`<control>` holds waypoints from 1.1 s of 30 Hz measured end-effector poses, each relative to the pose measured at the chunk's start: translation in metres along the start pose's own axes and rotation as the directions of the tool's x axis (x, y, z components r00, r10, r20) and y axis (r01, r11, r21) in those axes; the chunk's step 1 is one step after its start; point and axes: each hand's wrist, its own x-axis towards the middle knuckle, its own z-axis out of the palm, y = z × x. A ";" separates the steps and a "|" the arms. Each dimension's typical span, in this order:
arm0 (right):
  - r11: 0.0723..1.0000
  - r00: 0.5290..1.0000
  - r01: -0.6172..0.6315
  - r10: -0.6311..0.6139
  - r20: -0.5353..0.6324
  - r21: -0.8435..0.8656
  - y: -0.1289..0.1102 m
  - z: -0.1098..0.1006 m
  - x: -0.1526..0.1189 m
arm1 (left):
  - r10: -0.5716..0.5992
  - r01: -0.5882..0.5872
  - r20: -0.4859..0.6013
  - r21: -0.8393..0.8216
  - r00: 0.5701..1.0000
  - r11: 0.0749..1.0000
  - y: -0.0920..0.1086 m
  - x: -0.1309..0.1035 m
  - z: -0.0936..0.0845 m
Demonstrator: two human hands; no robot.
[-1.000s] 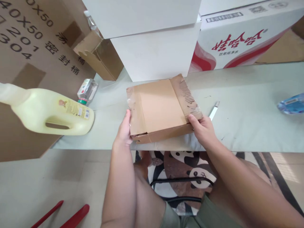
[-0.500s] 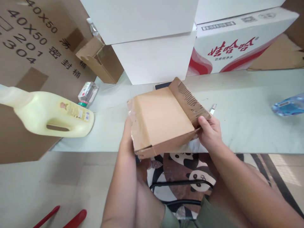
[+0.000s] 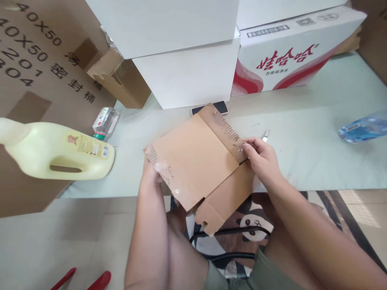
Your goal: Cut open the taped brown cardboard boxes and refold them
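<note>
A brown cardboard box (image 3: 193,157), partly unfolded, is held over the table's front edge. Its flaps lie spread, with torn corrugated edges and bits of clear tape at the left and upper right. My left hand (image 3: 151,174) grips the left flap, its fingers partly hidden under the cardboard. With thumb and fingers, my right hand (image 3: 261,157) pinches the torn right flap. A notched flap (image 3: 208,217) hangs down at the near side. Just beyond my right hand, a small light-coloured blade-like piece (image 3: 266,135) lies on the table.
A dark flat device (image 3: 223,107) lies behind the cardboard, before stacked white boxes (image 3: 187,76). A pale yellow jug (image 3: 60,151), a small clear bottle (image 3: 105,121) and a small carton (image 3: 127,82) are at left. A blue bottle (image 3: 363,128) lies right on the pale tablecloth (image 3: 314,161).
The box has opened out flatter, and its near flap has swung down. My left hand moved left and a little down with its flap; my right hand moved slightly left.
</note>
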 end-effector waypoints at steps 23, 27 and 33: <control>0.915 0.973 -0.207 0.158 0.166 0.347 -0.018 -0.066 -0.012 | 0.013 -0.004 0.164 -0.057 0.986 0.998 0.012 -0.030 0.020; 0.926 0.972 -0.059 0.138 -0.190 0.373 -0.053 -0.131 0.002 | -0.036 0.048 0.203 -0.053 0.978 0.997 0.021 -0.035 0.021; 0.999 0.637 -0.039 0.008 -0.771 -0.021 -0.105 -0.217 0.023 | -0.016 0.034 0.196 -0.085 0.980 0.996 0.020 -0.036 0.028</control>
